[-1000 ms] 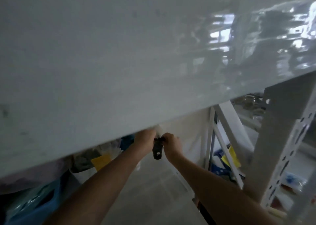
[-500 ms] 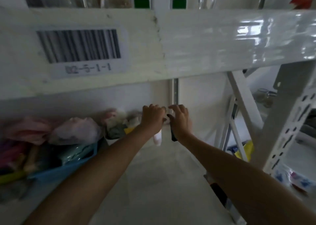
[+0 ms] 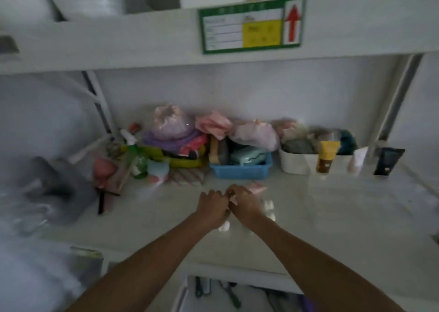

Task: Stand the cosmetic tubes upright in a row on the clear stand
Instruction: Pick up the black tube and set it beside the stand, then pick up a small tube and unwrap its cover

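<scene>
Three cosmetic tubes stand upright in a row at the right of the white shelf (image 3: 332,216): a yellow tube (image 3: 326,156), a pale pink-white tube (image 3: 357,159) and a black tube (image 3: 387,161). The clear stand beneath them is too faint to make out. A pink tube (image 3: 257,187) lies on the shelf in the middle. My left hand (image 3: 212,208) and my right hand (image 3: 245,204) meet over its near end with fingers curled on it; a pink bit shows between them.
Along the back stand a blue basket (image 3: 241,170), a white tub (image 3: 295,163), a yellow tray (image 3: 185,162) under bags and cloths, and a green spray bottle (image 3: 135,155). Grey wrapped bundles (image 3: 54,190) fill the left. A shelf beam (image 3: 142,43) hangs overhead.
The view swung from the shelf beam to the shelf. My hands, which held a pale tube and a black tube up at the back, came down and forward onto the pink tube.
</scene>
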